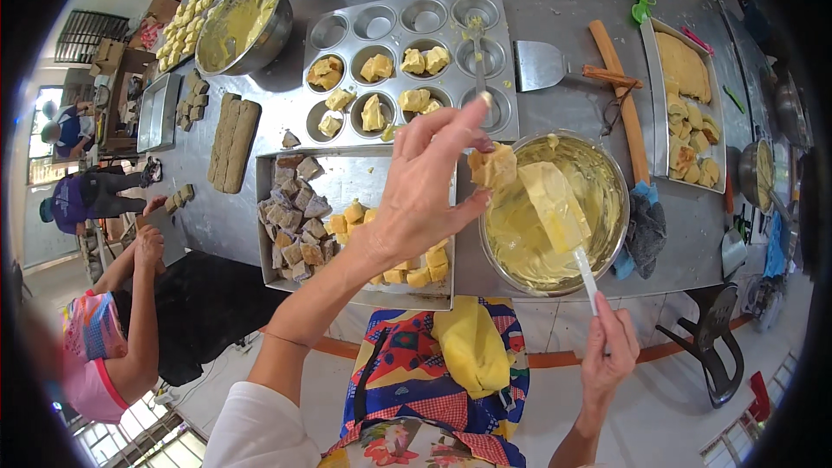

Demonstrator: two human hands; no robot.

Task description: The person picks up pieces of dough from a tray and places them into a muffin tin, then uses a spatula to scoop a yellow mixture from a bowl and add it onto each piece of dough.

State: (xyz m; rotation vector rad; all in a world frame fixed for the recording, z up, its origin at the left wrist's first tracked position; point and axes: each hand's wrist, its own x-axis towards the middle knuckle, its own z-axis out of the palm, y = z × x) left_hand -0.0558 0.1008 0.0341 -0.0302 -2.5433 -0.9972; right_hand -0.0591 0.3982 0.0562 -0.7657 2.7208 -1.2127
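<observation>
Your left hand (422, 184) pinches a cube (494, 168), your right hand (609, 345) grips the spatula (587, 274) over the bowl (622, 199) ahead; best pinch lightly, spread cream (520, 241) gently, avoid crumbling.

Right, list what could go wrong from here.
The cake chunk, pinched by the left hand near the mixing bowl, might crumble or slip into the cream. A spoon lies across the muffin tin, its handle end near that hand's index finger, so a careless sweep could knock it. The spatula in the right hand carries heaped cream, which might drop if tilted away from the bowl.
</observation>
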